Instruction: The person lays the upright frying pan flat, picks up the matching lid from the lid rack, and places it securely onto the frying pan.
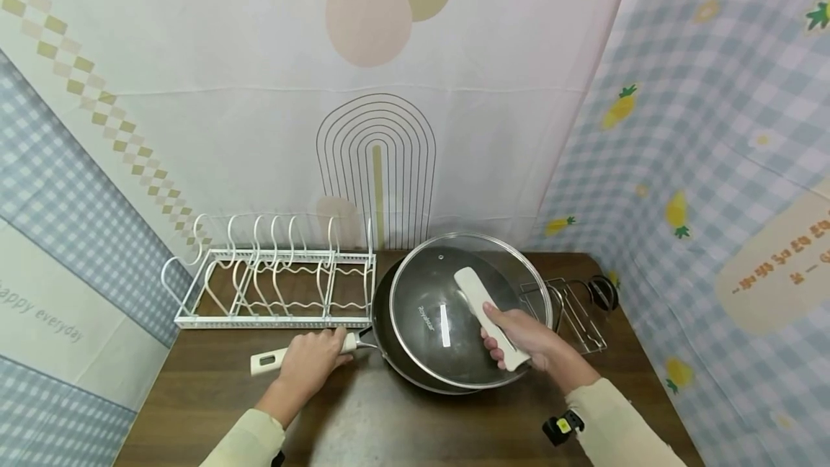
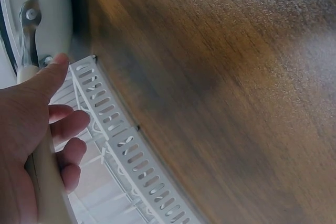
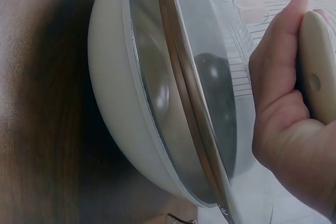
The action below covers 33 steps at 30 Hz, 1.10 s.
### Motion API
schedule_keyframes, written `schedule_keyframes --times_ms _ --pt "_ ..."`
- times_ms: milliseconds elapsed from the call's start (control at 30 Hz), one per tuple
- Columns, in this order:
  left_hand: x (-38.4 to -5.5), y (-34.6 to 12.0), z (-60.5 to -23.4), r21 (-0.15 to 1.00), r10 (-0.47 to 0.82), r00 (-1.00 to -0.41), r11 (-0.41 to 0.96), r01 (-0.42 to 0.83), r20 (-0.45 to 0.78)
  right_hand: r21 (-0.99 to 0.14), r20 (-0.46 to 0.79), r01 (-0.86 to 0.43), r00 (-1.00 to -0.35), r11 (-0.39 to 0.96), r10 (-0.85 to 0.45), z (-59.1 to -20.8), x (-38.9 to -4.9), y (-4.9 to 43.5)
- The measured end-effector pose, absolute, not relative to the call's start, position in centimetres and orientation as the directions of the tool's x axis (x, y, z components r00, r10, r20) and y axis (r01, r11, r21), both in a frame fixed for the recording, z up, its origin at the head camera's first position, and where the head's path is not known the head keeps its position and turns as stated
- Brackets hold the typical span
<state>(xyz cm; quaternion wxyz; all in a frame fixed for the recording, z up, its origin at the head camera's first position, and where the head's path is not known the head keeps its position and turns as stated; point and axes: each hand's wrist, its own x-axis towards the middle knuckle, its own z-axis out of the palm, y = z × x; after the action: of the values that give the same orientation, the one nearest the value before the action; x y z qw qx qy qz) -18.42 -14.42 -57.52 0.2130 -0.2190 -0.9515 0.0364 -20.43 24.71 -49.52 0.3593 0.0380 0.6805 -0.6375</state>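
A deep frying pan (image 1: 384, 308), dark inside and cream outside, sits on the table with its cream handle (image 1: 268, 361) pointing left. My left hand (image 1: 313, 357) grips that handle, fingers curled round it and thumb along the top in the left wrist view. Over the pan is a clear glass lid (image 1: 415, 287) with a metal rim. My right hand (image 1: 521, 330) holds the lid by its long cream handle (image 1: 475, 290). In the right wrist view the lid is tilted, and a gap shows between its rim (image 3: 184, 72) and the pan's edge.
A white wire rack (image 1: 272, 321) with several upright dividers stands left of the pan, close behind my left hand. To the right lies a small metal wire rack (image 1: 586, 326), with a dark rounded item (image 1: 604, 292) at its far end. Patterned cloth hangs behind and on both sides.
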Motion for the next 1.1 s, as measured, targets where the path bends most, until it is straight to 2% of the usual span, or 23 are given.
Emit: schedule_keyframes --times_ms 633,1100 --pt "-18.6 -14.4 -57.2 -0.170 0.444 -0.811 0.896 0.411 0.380 -0.833 -0.539 0.534 -0.725 0.145 -0.428 -51.4 -20.5 23.6" --pt "-18.6 -14.5 -57.4 -0.133 0.428 -0.832 0.903 0.408 0.353 -0.826 -0.546 0.548 -0.717 0.134 -0.433 -52.0 -20.6 22.7"
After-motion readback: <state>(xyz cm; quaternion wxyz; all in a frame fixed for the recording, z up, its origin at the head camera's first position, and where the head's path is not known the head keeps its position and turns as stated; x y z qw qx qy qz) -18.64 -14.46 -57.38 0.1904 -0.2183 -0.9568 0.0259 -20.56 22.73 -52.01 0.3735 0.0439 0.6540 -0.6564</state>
